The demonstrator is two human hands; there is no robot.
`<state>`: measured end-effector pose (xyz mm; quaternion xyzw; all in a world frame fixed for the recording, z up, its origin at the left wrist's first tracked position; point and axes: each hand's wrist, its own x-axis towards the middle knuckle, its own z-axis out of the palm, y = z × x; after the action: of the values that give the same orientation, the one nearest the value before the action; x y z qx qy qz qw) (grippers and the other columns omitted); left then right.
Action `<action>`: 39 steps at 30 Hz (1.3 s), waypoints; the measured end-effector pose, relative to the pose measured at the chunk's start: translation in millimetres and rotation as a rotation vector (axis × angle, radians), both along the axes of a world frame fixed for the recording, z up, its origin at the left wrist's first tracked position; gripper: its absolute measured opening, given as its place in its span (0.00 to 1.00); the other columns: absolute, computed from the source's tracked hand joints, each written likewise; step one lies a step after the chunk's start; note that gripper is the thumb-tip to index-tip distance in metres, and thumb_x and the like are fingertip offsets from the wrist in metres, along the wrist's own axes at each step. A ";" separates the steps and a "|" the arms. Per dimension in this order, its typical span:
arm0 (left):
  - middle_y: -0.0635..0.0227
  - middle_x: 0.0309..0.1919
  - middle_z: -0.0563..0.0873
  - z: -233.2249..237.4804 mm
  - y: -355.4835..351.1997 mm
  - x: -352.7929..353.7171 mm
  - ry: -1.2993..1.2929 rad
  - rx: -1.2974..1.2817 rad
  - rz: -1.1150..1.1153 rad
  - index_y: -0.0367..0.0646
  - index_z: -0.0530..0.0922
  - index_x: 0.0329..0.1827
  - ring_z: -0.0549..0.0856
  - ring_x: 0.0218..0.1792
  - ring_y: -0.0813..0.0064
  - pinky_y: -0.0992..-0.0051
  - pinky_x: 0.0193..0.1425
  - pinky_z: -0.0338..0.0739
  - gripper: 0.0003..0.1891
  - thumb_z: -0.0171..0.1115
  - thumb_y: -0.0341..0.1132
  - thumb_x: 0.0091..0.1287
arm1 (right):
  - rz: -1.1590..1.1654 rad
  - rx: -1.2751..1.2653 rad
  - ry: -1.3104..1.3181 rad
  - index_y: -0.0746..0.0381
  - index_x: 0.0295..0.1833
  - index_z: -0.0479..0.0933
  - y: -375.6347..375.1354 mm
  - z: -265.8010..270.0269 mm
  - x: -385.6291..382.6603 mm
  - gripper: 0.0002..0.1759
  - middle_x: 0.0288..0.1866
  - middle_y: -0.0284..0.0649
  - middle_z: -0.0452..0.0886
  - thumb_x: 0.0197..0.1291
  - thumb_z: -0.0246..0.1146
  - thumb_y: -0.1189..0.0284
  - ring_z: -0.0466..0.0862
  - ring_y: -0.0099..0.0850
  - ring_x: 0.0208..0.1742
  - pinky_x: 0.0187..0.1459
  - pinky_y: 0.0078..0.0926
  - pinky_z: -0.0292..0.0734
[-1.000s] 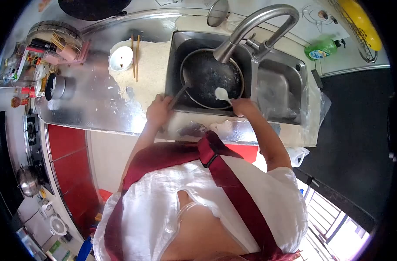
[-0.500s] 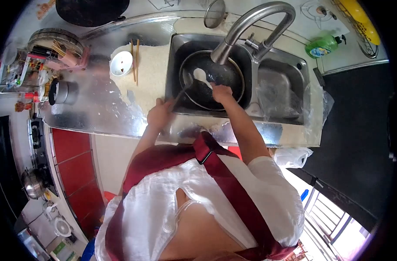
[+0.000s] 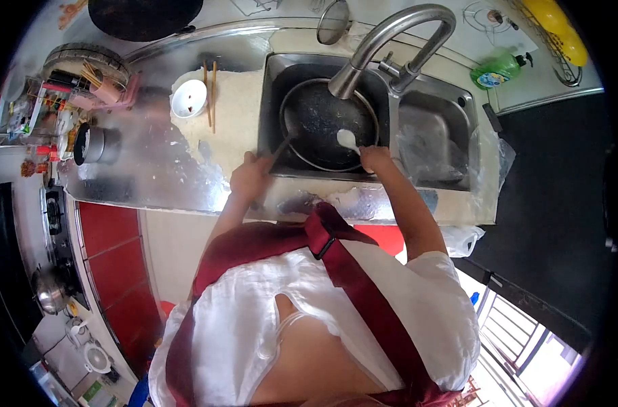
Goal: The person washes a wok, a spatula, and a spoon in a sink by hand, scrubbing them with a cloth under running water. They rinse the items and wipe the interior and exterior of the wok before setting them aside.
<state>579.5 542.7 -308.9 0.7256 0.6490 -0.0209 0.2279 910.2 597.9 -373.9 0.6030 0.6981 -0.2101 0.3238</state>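
Note:
A dark round frying pan (image 3: 322,119) lies in the left basin of a steel sink (image 3: 271,74), under the curved faucet (image 3: 390,41). My left hand (image 3: 250,178) grips the pan's handle at the sink's front edge. My right hand (image 3: 376,158) holds a white spoon (image 3: 347,140) over the pan's near right rim, bowl end pointing into the pan.
A small white bowl (image 3: 189,98) and wooden chopsticks (image 3: 209,91) lie on the counter left of the sink. A green soap bottle (image 3: 499,70) stands at the back right. A utensil rack (image 3: 92,74) and a steel cup (image 3: 92,144) stand at the far left. The right basin holds clear plastic (image 3: 424,146).
My right hand pushed the white spoon to the pan's middle, then drew it back to the near right rim. My left hand kept its hold on the handle.

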 end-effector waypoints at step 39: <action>0.56 0.45 0.73 -6.0 0.3 -0.9 -0.003 -0.019 -0.015 0.61 0.67 0.63 0.81 0.39 0.53 0.59 0.40 0.77 0.30 0.60 0.40 0.53 | 0.098 0.005 0.245 0.63 0.43 0.81 -8.7 2.8 -34.2 0.14 0.44 0.47 0.82 0.51 0.55 0.74 0.83 0.42 0.46 0.42 0.39 0.78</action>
<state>578.5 543.1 -314.9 0.7281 0.6430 -0.0277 0.2357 876.0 589.3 -371.1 0.5388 0.7616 -0.2643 0.2447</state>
